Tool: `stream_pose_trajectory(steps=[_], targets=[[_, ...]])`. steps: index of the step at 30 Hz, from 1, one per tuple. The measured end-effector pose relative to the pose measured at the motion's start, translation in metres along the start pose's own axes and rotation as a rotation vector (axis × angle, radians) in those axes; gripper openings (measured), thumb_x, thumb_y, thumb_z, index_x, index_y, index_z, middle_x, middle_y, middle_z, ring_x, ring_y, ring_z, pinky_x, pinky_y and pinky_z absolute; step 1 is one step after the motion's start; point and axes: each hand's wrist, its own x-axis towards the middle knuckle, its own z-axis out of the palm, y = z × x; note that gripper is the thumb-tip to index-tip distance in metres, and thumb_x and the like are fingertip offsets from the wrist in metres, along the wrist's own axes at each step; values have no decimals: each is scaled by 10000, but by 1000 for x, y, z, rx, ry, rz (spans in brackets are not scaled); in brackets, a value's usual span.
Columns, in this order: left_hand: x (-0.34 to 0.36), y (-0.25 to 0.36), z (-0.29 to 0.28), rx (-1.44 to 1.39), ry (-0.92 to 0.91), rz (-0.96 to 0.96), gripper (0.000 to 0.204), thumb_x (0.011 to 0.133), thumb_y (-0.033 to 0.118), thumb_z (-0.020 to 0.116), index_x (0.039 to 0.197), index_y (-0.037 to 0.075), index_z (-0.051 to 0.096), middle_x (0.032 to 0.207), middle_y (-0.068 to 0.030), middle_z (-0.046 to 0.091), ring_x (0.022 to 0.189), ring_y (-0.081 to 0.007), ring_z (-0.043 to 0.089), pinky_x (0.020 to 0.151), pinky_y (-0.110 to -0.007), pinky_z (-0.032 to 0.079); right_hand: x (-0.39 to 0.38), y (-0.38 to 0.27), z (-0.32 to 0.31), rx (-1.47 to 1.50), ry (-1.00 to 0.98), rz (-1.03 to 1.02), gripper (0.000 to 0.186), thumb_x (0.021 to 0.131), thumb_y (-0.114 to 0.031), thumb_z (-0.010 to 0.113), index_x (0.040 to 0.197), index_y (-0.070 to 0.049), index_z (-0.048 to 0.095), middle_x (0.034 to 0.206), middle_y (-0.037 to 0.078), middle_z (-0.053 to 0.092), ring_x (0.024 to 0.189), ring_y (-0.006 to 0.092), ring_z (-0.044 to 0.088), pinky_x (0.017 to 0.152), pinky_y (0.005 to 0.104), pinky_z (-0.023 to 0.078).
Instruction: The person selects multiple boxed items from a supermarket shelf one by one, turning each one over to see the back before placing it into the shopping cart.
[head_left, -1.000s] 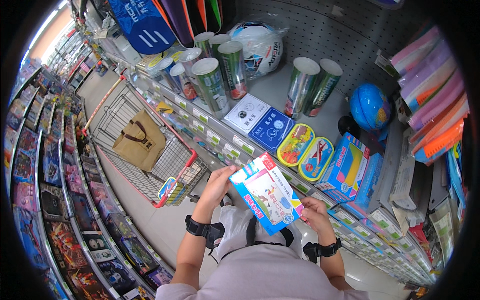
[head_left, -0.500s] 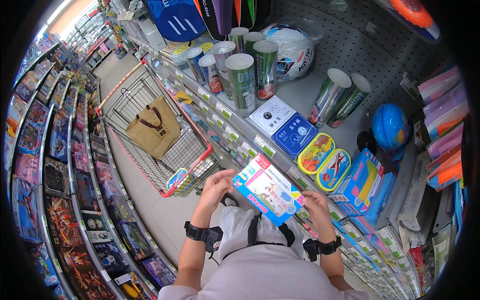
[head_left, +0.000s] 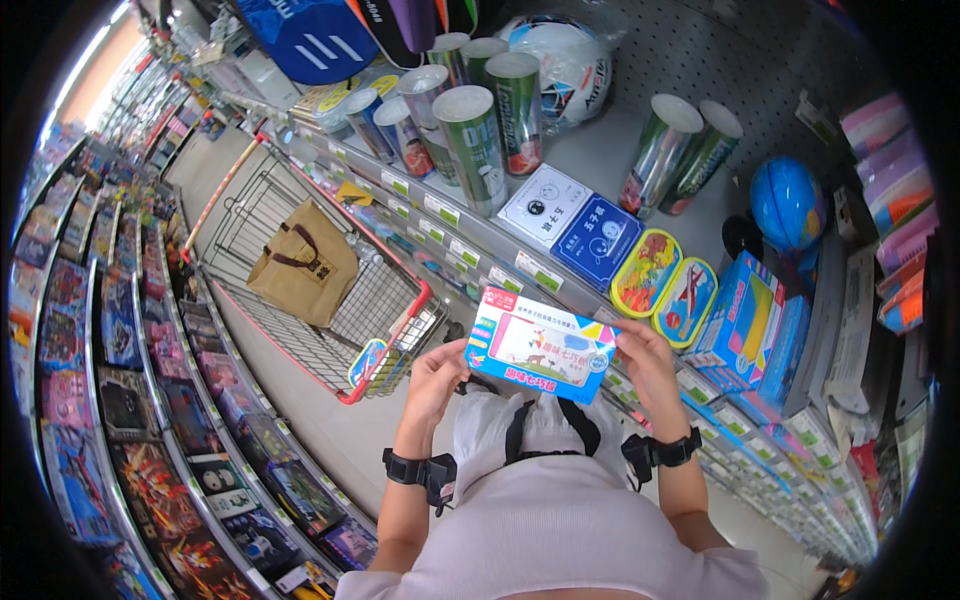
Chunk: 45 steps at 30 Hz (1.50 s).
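Note:
In front of my body I hold a flat tangram box (head_left: 545, 345), blue and white with a red corner and colored shapes on its front. My left hand (head_left: 437, 380) pinches its left end. At the opposite end, the fingers of my right hand (head_left: 650, 360) are closed on the upper right corner. The printed front faces up toward me. Beyond it on the shelf lie two yellow-rimmed oval cases (head_left: 645, 272), a blue and white boxed game (head_left: 598, 254), and an upright stack of similar blue boxes (head_left: 738, 325).
A wire shopping cart (head_left: 300, 365) with a tan bag (head_left: 303, 265) stands in the aisle to my left. Clear tubes (head_left: 470, 150), a wrapped ball (head_left: 562, 75) and a small globe (head_left: 787, 205) occupy the right shelf. Shelves of boxed toys (head_left: 160, 400) line the far left.
Both hands have turned the tangram box more level, its right end rising. My right hand has moved up and right along with it. The view has also shifted slightly.

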Motion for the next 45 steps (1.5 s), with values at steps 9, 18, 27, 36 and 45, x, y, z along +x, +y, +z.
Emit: stream_pose_trajectory(steps=[9,18,27,36,45], targets=[[4,18,-9,106,-54,67,266,686,-22,526,948,-57,560,812,-62,600,657,-73,529,588,-185,419,11,-4,20,-16,68,-97,272,757,-54,569,1001,56,519,860,77,577,747,100,534,689,215,420],[-18,15,-24,261,-19,346,249,632,-49,572,881,-34,569,790,-52,597,695,-106,547,601,-230,436,17,-8,31,-195,-70,-131,268,758,-24,553,1016,39,515,928,96,568,817,130,543,754,240,425],[-64,71,14,1252,36,1207,249,512,-65,619,735,41,584,727,-33,572,625,-176,536,525,-275,400,18,-12,21,-260,-292,-319,286,767,48,489,1051,20,485,1111,162,501,1039,193,480,873,289,381],[-79,79,15,1395,18,1266,234,530,-23,649,747,39,589,753,-23,575,652,-169,533,537,-267,387,19,-2,21,-239,-288,-306,269,778,57,465,1044,18,459,1136,184,476,1055,201,465,884,289,368],[-54,72,-40,972,179,715,255,534,5,621,784,51,602,733,-51,577,669,-166,531,625,-267,410,56,15,69,-275,-290,-229,271,787,-31,512,1049,34,490,984,121,557,883,149,530,793,267,413]])
